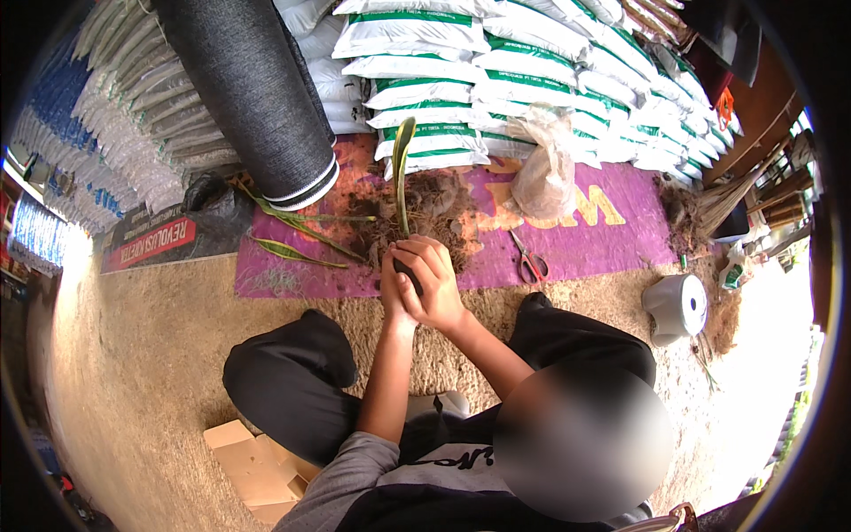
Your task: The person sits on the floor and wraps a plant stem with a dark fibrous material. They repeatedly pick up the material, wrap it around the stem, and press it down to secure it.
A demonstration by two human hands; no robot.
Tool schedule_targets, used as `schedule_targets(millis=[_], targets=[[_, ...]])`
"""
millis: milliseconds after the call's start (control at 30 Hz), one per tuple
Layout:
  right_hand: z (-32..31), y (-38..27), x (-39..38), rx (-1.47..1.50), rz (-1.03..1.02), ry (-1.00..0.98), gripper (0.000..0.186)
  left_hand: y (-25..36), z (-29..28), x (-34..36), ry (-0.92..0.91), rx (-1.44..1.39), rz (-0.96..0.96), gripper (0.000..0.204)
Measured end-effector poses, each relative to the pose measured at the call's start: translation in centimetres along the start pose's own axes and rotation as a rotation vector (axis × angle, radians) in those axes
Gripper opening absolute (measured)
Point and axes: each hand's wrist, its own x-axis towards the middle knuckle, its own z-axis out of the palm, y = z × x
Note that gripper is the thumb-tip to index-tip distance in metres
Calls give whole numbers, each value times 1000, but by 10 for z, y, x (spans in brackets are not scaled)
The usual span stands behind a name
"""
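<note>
One upright snake plant leaf point(402, 168), dark green with yellow edges, rises from between my two hands. My left hand point(391, 285) and my right hand point(431, 282) are cupped together around its base, fingers closed. A little of a dark mass point(408, 269) shows between them; I cannot tell whether it is packed soil or a small pot. Behind the hands lies a heap of brown soil and fibre point(443, 199). More snake plant leaves point(297, 253) lie flat to the left of the heap. Red-handled scissors point(532, 266) rest to the right of my hands.
A purple printed sheet point(612, 253) covers the ground ahead. On it stand a clear plastic bag point(545, 173) and a black mesh roll point(253, 97). White-and-green sacks point(425, 89) are stacked behind. A grey-white round container point(675, 309) sits at right, cardboard point(253, 461) at lower left.
</note>
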Motion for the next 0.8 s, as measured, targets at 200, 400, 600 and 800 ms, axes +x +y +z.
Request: schedule_targets(millis=[200,400,600,800], targets=[[8,9,-5,77,16,48,32,-7,-14,6,50,112,42,49],[-2,14,5,260,259,104,50,17,11,-1,88,276,204,56],[2,7,8,383,210,205,57,9,19,0,102,248,262,52],[-9,-4,10,-28,146,13,53,10,13,-6,81,-34,104,47]])
